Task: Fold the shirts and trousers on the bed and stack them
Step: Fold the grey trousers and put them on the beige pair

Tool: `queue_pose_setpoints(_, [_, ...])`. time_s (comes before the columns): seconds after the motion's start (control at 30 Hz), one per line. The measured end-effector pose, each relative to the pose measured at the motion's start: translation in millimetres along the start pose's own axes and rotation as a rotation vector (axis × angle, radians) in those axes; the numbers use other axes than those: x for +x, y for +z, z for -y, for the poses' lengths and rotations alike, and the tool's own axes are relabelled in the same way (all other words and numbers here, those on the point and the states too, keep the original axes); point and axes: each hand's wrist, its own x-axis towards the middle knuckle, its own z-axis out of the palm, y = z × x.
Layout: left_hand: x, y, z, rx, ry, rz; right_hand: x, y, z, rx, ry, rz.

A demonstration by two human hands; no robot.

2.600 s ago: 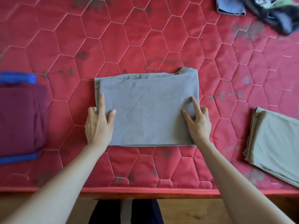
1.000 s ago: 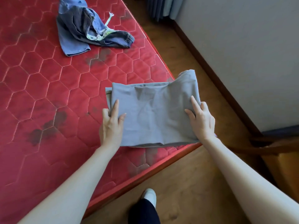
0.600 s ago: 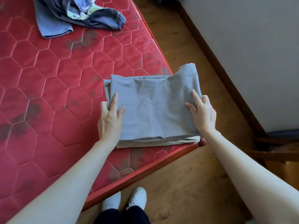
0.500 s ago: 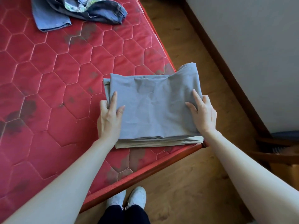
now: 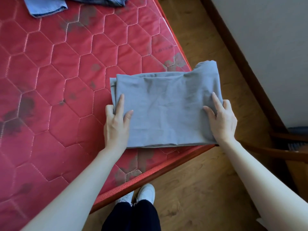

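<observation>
At centre frame, on the near right corner of the bed (image 5: 66,80), lies a folded grey garment (image 5: 166,109), its right edge reaching the mattress corner and overhanging the wooden floor (image 5: 200,189). Left hand (image 5: 116,124): grip pinching the garment's left edge, index finger and thumb on top, other fingers curled at the edge. Right hand (image 5: 221,120): grip holding the right edge, index finger and thumb flat on the cloth, remaining fingers wrapped down the side. Whether another folded piece sits beneath the grey one cannot be told; only layered edges show along its lower side. Mattress cover red, quilted in hexagons, with dark stains. Upper left of frame: crumpled blue jeans (image 5: 48,5), well apart from the grey piece. Bottom centre: white shoes (image 5: 146,194) on the floor, touching the bed frame. Right: pale wall (image 5: 266,39) with dark skirting.
</observation>
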Motion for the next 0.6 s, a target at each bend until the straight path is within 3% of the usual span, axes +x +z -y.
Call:
queue_pose_setpoints(0.3, [-5.0,21.4,15.7,0.09,-0.155,0.144,-11.9,21.6,-13.5,0.001,0.16,0.214])
queue_pose_setpoints(0.6, [-9.9,17.9,11.2,0.059,-0.07,0.071,-12.5,9.2,-3.7,-0.134,-0.01,0.01])
